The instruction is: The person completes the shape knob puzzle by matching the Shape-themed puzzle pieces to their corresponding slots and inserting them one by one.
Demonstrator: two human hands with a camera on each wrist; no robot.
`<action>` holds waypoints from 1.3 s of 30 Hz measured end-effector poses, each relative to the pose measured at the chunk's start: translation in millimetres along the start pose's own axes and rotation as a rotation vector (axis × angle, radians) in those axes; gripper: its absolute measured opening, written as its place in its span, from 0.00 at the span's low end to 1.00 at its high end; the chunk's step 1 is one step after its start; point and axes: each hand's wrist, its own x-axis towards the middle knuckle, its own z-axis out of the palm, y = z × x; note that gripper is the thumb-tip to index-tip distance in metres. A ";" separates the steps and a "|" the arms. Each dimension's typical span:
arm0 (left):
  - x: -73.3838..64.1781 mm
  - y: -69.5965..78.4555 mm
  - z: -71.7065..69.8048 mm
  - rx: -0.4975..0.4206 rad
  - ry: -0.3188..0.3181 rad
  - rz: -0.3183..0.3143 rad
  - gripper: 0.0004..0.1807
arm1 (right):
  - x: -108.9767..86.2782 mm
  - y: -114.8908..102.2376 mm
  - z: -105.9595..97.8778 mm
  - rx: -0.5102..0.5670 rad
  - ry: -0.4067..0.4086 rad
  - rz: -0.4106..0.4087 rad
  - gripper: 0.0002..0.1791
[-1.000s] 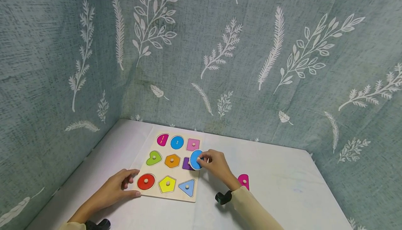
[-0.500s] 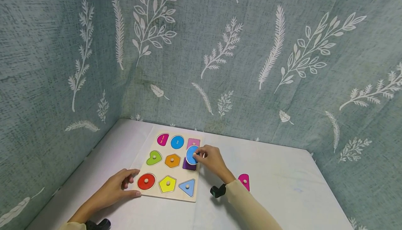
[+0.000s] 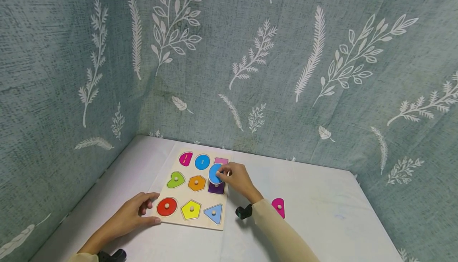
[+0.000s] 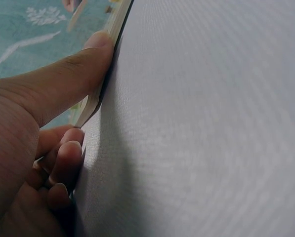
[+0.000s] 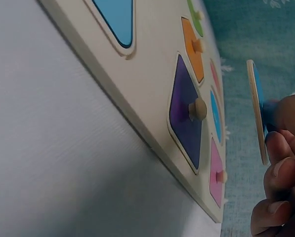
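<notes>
A wooden shape puzzle board (image 3: 191,223) lies on the white-covered table. At its near left corner, my left hand (image 3: 134,214) holds it, thumb along the near edge and forefinger at the left edge; the other fingers are bent. My right hand (image 3: 239,178) pinches the knob of a blue circle piece (image 3: 214,173), tilted above the board's right side. That piece partly hides the pink square piece (image 3: 221,161) and purple square piece (image 3: 216,187). In the right wrist view the blue circle piece (image 5: 258,111) is clearly off the board. A knobless blue circle recess (image 3: 202,162) shows at the back middle.
A magenta half-round piece (image 3: 278,208) lies on the table, right of the board and beside my right sleeve. Its matching recess (image 3: 185,159) is at the back left. Patterned green cloth (image 3: 272,107) walls the back and left sides.
My right hand has carried the blue circle piece leftward and slightly toward the back, over the board's right column. The left hand and the board have stayed put.
</notes>
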 end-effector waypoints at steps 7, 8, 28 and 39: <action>0.1 -1.2 0.9 0.003 0.004 0.004 0.50 | 11.6 0.1 6.8 -0.007 -0.010 0.056 0.05; 0.0 -0.9 0.7 0.003 0.004 0.005 0.50 | 12.9 0.0 8.0 -0.004 -0.014 0.065 0.05; -2.4 1.9 -3.9 -0.035 -0.015 0.044 0.47 | 35.7 -5.5 29.5 -0.025 -0.040 0.083 0.06; -2.4 0.8 -3.3 -0.036 -0.016 0.018 0.48 | 53.3 -8.3 39.1 -0.074 -0.067 0.113 0.08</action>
